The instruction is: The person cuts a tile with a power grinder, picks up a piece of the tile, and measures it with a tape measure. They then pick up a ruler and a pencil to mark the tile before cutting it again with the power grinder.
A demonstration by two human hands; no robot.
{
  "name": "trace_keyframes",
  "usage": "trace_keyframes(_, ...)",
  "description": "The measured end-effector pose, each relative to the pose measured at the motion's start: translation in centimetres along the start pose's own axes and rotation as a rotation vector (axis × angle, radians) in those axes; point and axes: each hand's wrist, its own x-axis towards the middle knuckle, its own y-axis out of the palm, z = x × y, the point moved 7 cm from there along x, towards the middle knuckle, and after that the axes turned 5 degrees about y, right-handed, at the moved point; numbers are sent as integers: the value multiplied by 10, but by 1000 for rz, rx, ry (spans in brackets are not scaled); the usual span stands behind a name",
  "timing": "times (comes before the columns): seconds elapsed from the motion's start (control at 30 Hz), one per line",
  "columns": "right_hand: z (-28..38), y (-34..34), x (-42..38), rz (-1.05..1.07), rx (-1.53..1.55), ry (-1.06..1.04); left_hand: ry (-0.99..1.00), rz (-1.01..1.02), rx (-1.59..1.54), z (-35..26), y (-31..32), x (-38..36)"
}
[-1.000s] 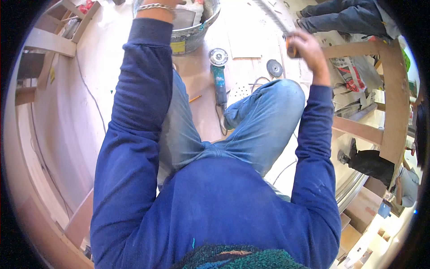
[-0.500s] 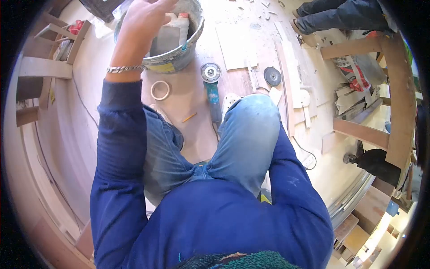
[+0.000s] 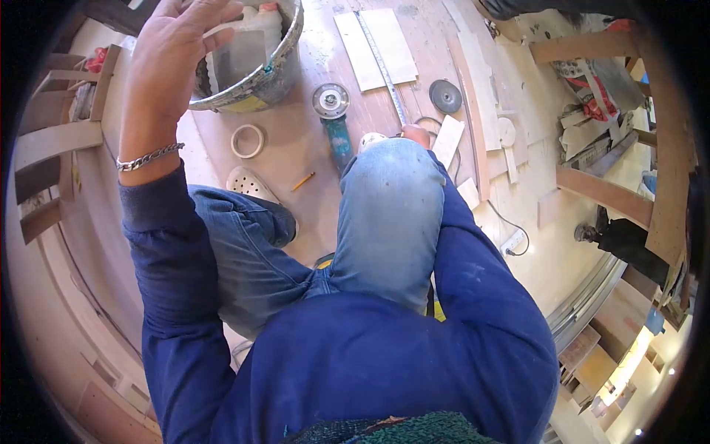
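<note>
My left hand (image 3: 181,33) is raised at the upper left, over the rim of a dirty bucket (image 3: 285,78). Its fingers are stretched out with nothing in them. Inside the bucket stands a whitish plastic jug (image 3: 248,44) with a red cap. Mostly hidden behind my knee, my right hand (image 3: 418,135) is closed at the near end of a tape measure (image 3: 382,68); the case is out of sight. The pulled-out blade lies across a white board (image 3: 347,44) on the floor. An angle grinder (image 3: 336,129) lies left of the blade, a black disc (image 3: 446,96) to its right.
A roll of tape (image 3: 247,140) and a pencil (image 3: 302,181) lie on the floor by my shoe (image 3: 251,183). Strips of board (image 3: 473,89) and a cable (image 3: 521,231) are on the right. A wooden frame (image 3: 606,194) stands beyond, with another person's leg (image 3: 547,7) above.
The tape measure's blade now stretches over the white board, and part of my right hand has come into view. My left hand appears farther left. The whole view has shifted slightly.
</note>
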Motion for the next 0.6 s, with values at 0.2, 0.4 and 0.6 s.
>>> trace_keyframes(0.2,5,-4,-8,27,76,18,-7,-1,23,-2,2,-1)
trace_keyframes(0.4,-7,11,-14,-13,269,316,-5,0,33,-2,3,-1)
trace_keyframes(0.6,-18,52,7,95,144,277,-10,-5,60,-2,3,-2)
